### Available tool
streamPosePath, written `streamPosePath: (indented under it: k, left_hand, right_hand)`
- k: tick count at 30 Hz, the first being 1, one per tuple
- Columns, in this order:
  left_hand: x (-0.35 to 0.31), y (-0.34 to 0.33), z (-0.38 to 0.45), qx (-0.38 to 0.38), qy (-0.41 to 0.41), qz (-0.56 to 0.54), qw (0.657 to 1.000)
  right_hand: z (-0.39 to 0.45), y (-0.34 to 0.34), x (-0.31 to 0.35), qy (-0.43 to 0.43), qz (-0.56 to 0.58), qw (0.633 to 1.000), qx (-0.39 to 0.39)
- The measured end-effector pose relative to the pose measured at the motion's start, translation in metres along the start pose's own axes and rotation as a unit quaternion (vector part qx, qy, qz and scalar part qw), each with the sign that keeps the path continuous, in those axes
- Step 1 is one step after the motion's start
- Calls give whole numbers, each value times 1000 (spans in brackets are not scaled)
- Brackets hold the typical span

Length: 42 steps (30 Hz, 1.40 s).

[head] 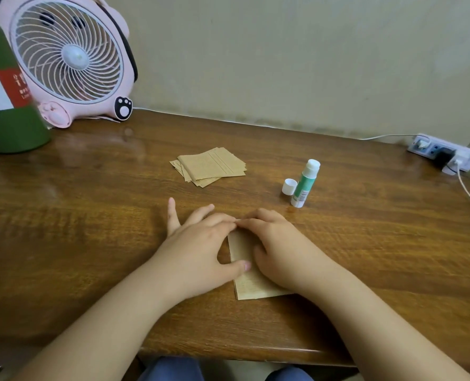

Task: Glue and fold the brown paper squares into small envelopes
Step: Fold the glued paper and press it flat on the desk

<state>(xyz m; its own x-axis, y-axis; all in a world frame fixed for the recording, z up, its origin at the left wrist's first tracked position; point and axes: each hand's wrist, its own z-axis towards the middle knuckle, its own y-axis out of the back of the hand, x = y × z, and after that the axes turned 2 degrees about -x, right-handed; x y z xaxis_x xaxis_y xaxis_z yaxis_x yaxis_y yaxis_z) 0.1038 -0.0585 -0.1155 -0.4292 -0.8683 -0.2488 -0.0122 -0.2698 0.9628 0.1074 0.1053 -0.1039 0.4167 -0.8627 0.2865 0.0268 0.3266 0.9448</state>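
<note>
Both hands press 1 brown paper (249, 281) flat on the table (91, 215), near its front edge. Left hand (198, 248): fingers spread, thumb on the sheet. Right hand (276, 248): fingers loosely bent, tips meeting the left's at the top fold. Behind: 1 stack of paper squares (210, 166), exact no. unclear. Further right, 1 cap (289, 186) touching 1 uncapped glue stick (305, 182).

Both hands (198, 243) rest on a paper (251, 281) near; stack (210, 166) beyond, glue (305, 184) right, fan (69, 56) far left.
</note>
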Motion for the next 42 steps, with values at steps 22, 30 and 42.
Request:
streamPosePath:
  k: [22,30,42]
  left_hand:
    - [1,-5,-7,-10,25,25,999]
    - [-18,3,-19,-52,58,135,988]
    - [-22,7,-26,-100,4,13,995]
  right_hand:
    - [-9,5,-18,-90,-60,993,-42]
    - [-35,12,6,-42,-76,995,-50]
    - [-14,2,8,-16,-3,1000,-23]
